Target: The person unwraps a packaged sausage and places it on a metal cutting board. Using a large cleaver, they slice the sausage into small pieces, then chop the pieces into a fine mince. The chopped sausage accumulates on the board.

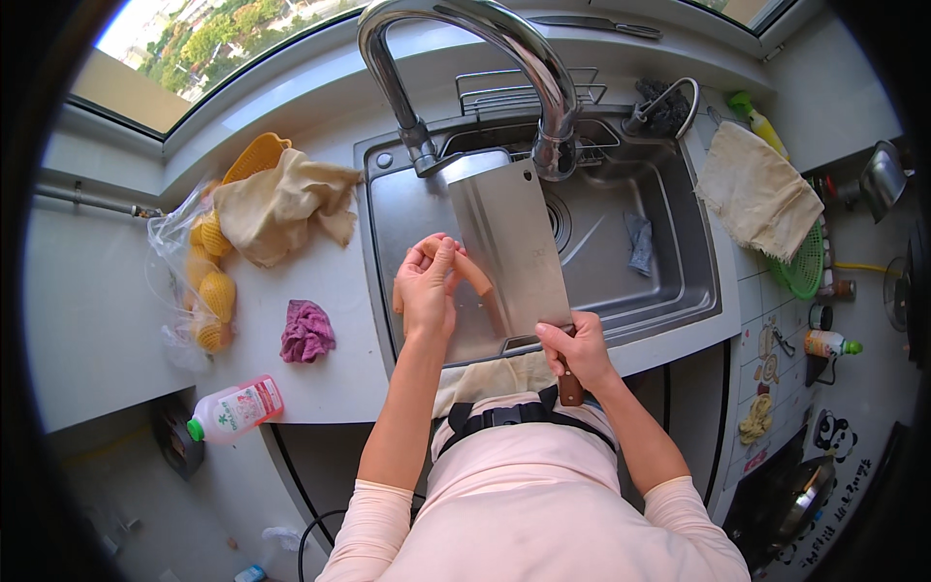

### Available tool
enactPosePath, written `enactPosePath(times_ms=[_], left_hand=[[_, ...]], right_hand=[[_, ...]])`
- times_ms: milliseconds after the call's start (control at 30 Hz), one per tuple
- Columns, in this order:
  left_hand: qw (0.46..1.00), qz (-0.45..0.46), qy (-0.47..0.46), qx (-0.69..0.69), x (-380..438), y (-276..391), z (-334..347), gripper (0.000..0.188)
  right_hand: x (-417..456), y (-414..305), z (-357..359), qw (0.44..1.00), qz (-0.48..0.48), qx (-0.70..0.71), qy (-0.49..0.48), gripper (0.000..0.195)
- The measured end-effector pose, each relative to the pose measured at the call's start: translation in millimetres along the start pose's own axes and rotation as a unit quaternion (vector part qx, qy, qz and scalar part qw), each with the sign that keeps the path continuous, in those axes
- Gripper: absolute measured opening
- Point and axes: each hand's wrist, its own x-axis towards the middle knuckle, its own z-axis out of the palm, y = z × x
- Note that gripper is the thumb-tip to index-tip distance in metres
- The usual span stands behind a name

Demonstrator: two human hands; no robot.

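Note:
Over the left part of the sink, my left hand [428, 295] pinches a pale, curved sausage [474, 275] between thumb and fingers. A similar pinkish piece shows at the far left side of that hand; whether it is the same sausage I cannot tell. My right hand [585, 349] grips the brown wooden handle of a broad steel cleaver [513, 244]. Its blade points away from me, its flat face turned up towards the camera. The sausage's free end lies close to the blade's left edge; I cannot tell whether they touch.
A chrome faucet [465, 22] arches over the stainless steel sink [618, 182]. On the left counter lie a purple rag [308, 332], a beige cloth [280, 200], bagged fruit in yellow foam nets [217, 297] and a pink bottle [236, 409]. Another cloth [760, 189] covers a green basket [800, 265].

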Motion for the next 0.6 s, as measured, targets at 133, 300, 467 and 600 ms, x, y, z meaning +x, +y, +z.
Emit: enactPosePath(times_ms=[133, 300, 467, 600], left_hand=[[0.999, 0.024, 0.043, -0.010, 1, -9, -11, 0.026], [0.993, 0.073, 0.093, 0.023, 10, -11, -33, 0.025], [0.968, -0.016, -0.025, 0.249, 20, -26, -41, 0.036], [0.835, 0.109, -0.054, 0.537, 37, -77, -41, 0.050]], right_hand=[[4, 7, 2, 1.000, -0.009, 0.009, -0.003, 0.018], [7, 8, 0, 0.999, -0.021, -0.036, 0.026, 0.017], [4, 16, -22, 0.993, -0.015, -0.094, 0.075, 0.014], [-1, 12, -26, 0.986, -0.010, -0.131, 0.103, 0.014]])
